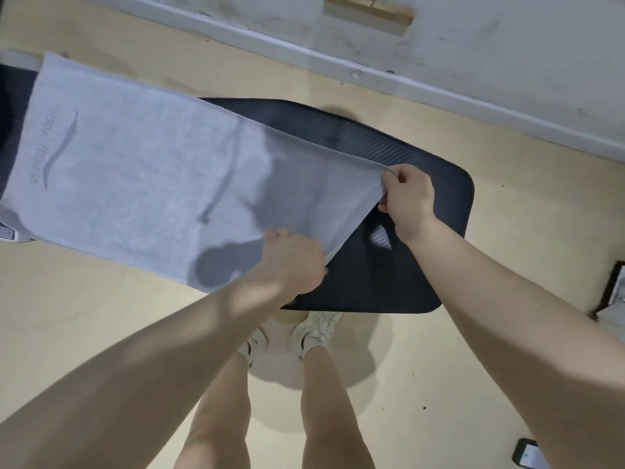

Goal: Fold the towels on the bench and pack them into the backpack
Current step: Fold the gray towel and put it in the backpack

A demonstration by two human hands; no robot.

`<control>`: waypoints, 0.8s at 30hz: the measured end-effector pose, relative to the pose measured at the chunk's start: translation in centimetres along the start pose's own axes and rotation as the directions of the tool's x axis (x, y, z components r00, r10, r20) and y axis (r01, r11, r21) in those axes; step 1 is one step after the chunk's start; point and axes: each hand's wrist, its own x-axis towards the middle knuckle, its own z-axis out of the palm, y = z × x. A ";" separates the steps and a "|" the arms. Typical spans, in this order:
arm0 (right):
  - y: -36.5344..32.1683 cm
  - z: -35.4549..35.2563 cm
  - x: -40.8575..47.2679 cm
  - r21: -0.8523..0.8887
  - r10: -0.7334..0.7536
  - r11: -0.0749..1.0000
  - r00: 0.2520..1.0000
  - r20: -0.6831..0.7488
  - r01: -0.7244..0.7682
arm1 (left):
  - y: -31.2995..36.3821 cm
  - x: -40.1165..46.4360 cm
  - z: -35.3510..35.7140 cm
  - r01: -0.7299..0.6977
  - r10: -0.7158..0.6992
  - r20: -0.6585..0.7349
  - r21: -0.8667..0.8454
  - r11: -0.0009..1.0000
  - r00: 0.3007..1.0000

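Towel (135, 174): on bench (406, 265), spread toward 9 o'clock. Your left hand (294, 262) and right hand (409, 198) each pinch a lifted corner. Risk: uneven pull skews your fold; loose end slides floorward.

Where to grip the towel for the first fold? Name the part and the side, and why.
Grip the two corners of the short end nearest the person, coming from the bare end of the bench. The towel lies lengthwise along it, so that free end lifts and can carry over. Both hands already do so: the left hand pinches the near corner, the right hand the far one.
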 end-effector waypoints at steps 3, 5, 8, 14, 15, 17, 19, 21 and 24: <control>0.9 -0.2 0.4 -0.038 -0.020 0.999 0.999 -0.039 0.019 | 1.0 0.0 -0.7 -0.150 0.130 -0.089 -0.286 0.946 0.988; 1.1 -0.7 0.7 0.017 0.013 1.000 0.998 -0.056 -0.012 | 1.2 0.0 -0.4 -0.174 0.151 -0.086 -0.462 0.869 0.985; 1.1 -1.8 1.3 0.027 0.003 1.000 1.000 -0.027 -0.002 | 1.7 0.2 0.8 -0.127 0.162 0.022 -0.527 0.841 0.987; 1.1 -4.8 3.6 -0.085 -0.011 0.996 0.994 -0.107 0.002 | 6.4 0.9 2.7 -0.134 0.220 0.061 -0.630 0.765 0.974; 1.3 -5.4 4.0 -0.035 0.016 0.999 0.990 -0.139 -0.021 | 7.4 1.2 2.9 -0.129 0.213 0.045 -0.669 0.731 0.976; 1.8 -6.6 4.5 0.060 0.074 0.996 0.978 -0.194 -0.063 | 9.4 1.6 3.2 -0.106 0.235 0.059 -0.770 0.629 0.970; 2.3 -7.3 4.7 -0.032 0.057 0.997 0.964 -0.258 -0.068 | 10.7 1.7 3.7 -0.056 0.333 0.138 -0.857 0.513 0.933; 3.0 -7.5 4.1 -0.277 -0.027 0.959 0.959 -0.283 -0.055 | 11.1 1.4 4.3 -0.010 0.454 0.268 -0.853 0.523 0.850; 3.2 -6.1 1.8 -0.435 -0.173 0.897 0.968 -0.179 0.080 | 9.6 0.9 4.6 -0.055 0.427 0.290 -0.771 0.634 0.856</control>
